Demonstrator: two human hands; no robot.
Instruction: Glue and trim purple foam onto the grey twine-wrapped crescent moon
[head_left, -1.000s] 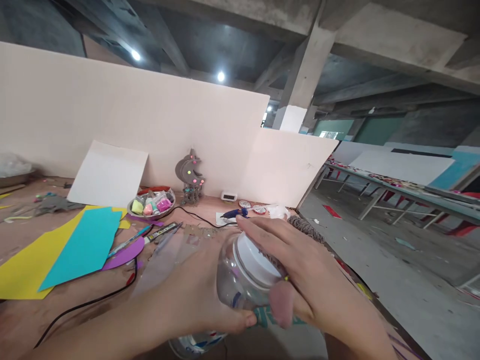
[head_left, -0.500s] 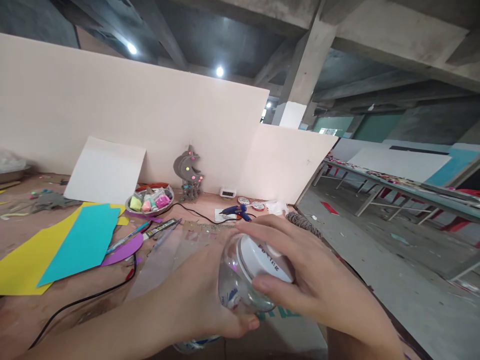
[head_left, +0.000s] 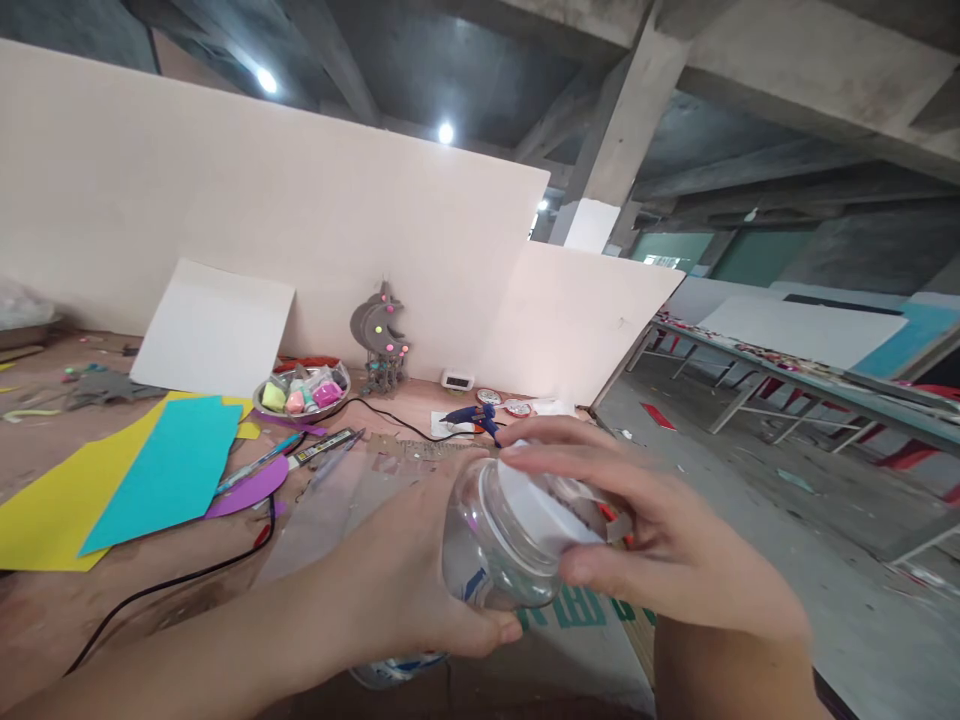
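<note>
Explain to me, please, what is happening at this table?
Someone is handling a clear jar with both hands. The left hand holds its body, while the right hand has a grip on the white lid at the jar's mouth. I cannot tell whether the lid is loose or screwed on. Beyond them, a blue glue gun lies on the table, and a bowl of colourful pieces stands to its left.
</note>
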